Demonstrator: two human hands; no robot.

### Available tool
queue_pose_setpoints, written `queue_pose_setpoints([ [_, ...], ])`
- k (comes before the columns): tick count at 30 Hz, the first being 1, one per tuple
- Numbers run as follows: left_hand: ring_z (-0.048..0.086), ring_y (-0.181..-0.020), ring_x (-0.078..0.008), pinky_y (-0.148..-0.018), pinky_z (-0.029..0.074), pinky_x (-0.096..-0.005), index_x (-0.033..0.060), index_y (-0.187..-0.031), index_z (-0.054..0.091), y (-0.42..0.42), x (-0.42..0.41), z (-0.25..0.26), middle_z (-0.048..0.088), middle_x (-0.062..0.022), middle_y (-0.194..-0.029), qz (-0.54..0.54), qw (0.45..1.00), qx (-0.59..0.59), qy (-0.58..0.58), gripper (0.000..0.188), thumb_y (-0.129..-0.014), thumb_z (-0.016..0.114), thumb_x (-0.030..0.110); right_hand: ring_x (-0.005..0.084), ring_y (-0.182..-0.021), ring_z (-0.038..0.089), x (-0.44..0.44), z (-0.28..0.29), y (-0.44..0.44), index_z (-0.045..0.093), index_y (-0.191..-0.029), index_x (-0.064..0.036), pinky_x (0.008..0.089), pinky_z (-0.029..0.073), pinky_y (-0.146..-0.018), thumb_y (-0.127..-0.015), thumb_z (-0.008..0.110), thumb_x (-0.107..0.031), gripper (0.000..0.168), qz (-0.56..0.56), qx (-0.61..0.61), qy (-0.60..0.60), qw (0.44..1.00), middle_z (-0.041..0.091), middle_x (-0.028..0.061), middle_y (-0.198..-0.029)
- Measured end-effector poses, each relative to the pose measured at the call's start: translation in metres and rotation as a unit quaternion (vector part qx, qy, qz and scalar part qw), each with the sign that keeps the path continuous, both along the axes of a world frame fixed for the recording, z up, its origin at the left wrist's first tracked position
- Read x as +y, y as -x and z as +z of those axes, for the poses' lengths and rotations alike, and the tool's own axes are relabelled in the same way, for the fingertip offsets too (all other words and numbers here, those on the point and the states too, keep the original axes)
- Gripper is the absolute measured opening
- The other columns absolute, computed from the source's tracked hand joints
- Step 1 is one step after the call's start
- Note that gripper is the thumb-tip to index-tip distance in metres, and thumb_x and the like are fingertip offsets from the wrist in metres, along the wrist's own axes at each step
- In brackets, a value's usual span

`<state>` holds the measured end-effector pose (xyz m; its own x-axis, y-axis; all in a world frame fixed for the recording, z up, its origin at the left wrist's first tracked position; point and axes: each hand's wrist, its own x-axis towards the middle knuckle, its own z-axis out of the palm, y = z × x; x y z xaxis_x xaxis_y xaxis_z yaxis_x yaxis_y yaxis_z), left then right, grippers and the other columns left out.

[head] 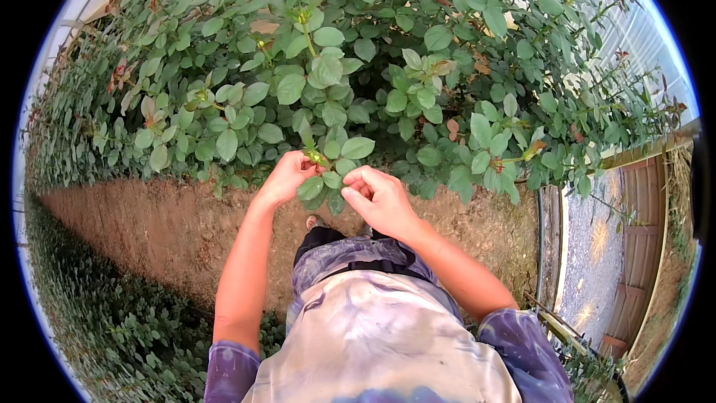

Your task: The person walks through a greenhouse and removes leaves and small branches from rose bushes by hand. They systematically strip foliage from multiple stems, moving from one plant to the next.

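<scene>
A rose shoot with green leaves (358, 148) and a small yellow-green bud (314, 155) at its tip leans out from the rose bushes in front of me. My left hand (289, 178) pinches the shoot's stem just below the bud, between thumb and fingers. On the other side of the same leaves is my right hand (373, 193), its fingers curled and its thumb and fingertips at the edge of a leaf. Whether those fingertips hold anything cannot be told. Other budded shoots (305, 17) stand behind, above my hands in the view.
Dense rose bushes (212, 84) span the far side. A bare earth path (168, 235) runs beneath me, with another planted row (151, 341) at the lower left. To the right are a dark hose (540, 246), a wooden edge board and a gravel strip (594, 240).
</scene>
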<state>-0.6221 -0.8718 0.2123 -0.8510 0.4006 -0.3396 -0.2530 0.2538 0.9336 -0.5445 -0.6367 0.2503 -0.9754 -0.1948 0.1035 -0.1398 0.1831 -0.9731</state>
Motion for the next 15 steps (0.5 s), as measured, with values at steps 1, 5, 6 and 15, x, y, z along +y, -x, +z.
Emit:
queue_pose_setpoints([
  [1,0.061,-0.085,-0.0058,-0.076,0.051,-0.0271,-0.0008,-0.11,0.073,0.008,-0.002,0.003,0.073,0.0009,-0.097,0.002,1.0,0.001,0.006,0.014,-0.099,0.069,0.007,0.016,-0.073,0.063,-0.009,-0.007,0.006,0.064,-0.098,0.001,0.0334,0.052,-0.066,-0.097,0.071,-0.019,0.021,-0.006,-0.011,-0.014,1.0,0.065,0.0073,-0.083],
  [5,0.063,-0.089,-0.0083,-0.079,0.051,-0.0276,0.0009,-0.105,0.069,0.022,0.003,0.021,0.073,-0.0004,-0.101,0.004,0.997,-0.04,0.059,0.008,-0.099,0.067,0.005,0.0384,-0.083,0.07,-0.029,-0.04,0.045,0.063,-0.1,0.004,0.0458,0.057,-0.073,-0.089,0.075,-0.017,0.026,-0.03,-0.017,-0.122,0.992,0.069,0.0213,-0.095],
  [6,0.063,-0.091,-0.0091,-0.08,0.05,-0.0274,0.0015,-0.103,0.067,0.022,0.003,0.025,0.072,-0.0007,-0.103,0.008,0.995,-0.055,0.08,0.005,-0.099,0.065,0.004,0.0422,-0.084,0.07,-0.031,-0.045,0.051,0.063,-0.1,0.004,0.0475,0.057,-0.074,-0.088,0.076,-0.018,0.028,-0.032,-0.009,-0.16,0.987,0.069,0.0228,-0.094],
  [15,0.055,-0.074,-0.0052,-0.065,0.043,-0.0261,0.0047,-0.092,0.071,0.009,0.005,0.01,0.065,0.0051,-0.082,0.052,0.995,-0.052,0.066,0.007,-0.095,0.072,0.01,0.0463,-0.094,0.07,-0.022,-0.047,0.048,0.07,-0.107,-0.005,0.0545,0.058,-0.08,-0.084,0.07,-0.02,0.027,-0.002,-0.002,-0.192,0.981,0.073,0.0218,-0.103],
])
